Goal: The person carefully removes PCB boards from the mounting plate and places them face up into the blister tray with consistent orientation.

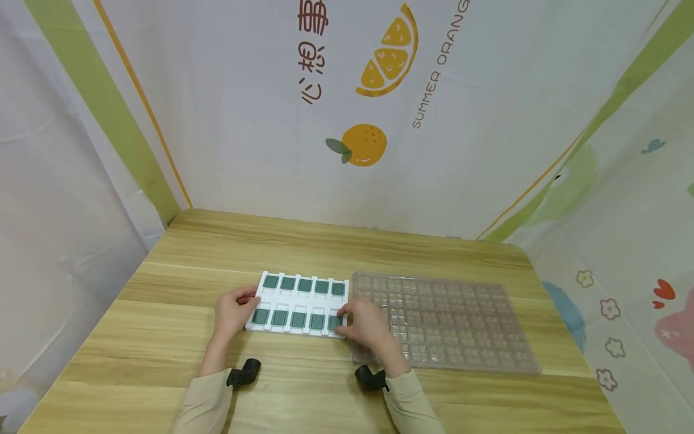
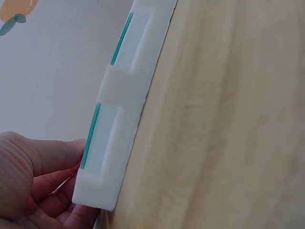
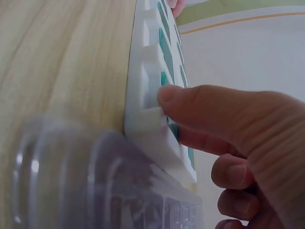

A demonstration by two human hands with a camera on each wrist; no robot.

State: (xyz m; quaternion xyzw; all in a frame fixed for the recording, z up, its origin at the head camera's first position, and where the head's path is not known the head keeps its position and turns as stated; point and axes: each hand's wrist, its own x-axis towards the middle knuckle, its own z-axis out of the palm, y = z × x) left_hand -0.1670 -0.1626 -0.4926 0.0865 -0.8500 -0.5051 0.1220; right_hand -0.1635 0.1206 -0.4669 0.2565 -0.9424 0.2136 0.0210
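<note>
A white foam-like tray (image 1: pixel 287 302) lies on the table, with two rows of thin green square boards (image 1: pixel 298 319) in its slots. My left hand (image 1: pixel 232 313) grips the tray's left end; in the left wrist view its thumb (image 2: pixel 62 155) lies against the tray's side, the other fingers curled at the corner. At the opposite end, my right hand (image 1: pixel 368 325) pinches the front right green board (image 1: pixel 334 323) between thumb and forefinger. That board sits in its slot. In the right wrist view the thumb (image 3: pixel 200 107) covers part of its edge.
A clear plastic tray (image 1: pixel 455 325) with many small compartments lies right beside the white tray, under my right forearm. Both wrists carry black camera mounts (image 1: pixel 245 372). Behind the wooden table (image 1: pixel 303 398) hangs a white curtain (image 1: pixel 244 150) with orange prints.
</note>
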